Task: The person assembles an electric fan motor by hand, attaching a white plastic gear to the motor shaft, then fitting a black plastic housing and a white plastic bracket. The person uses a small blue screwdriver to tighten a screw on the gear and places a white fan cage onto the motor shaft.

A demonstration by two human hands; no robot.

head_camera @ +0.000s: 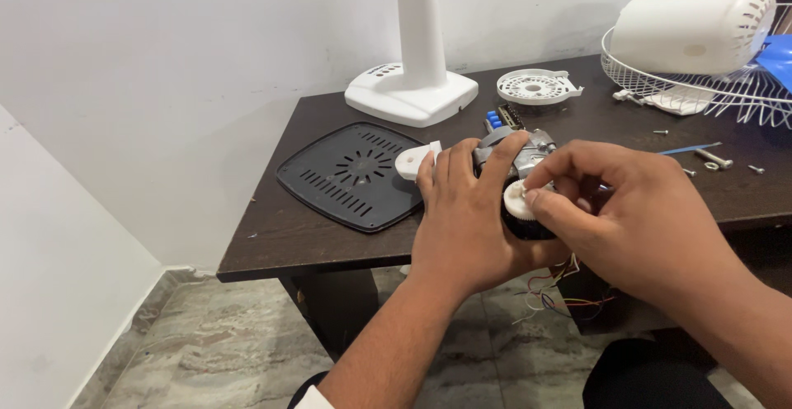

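My left hand (466, 215) grips a metal-and-black fan motor (528, 151) over the front edge of a dark wooden table (289, 231). With thumb and fingers, my right hand (623, 207) pinches a small white round part (516, 200) on the motor's near end. Thin coloured wires (557, 289) hang below the motor. A small white plastic piece (411, 163) lies just left of my left hand.
A black vented plate (346, 178) lies on the table's left side. Behind it stands a white fan base with column (412, 87). A white round perforated cover (535, 87), a white motor housing (693, 29) on a wire grille (709, 91), and loose screws (714, 159) lie at right.
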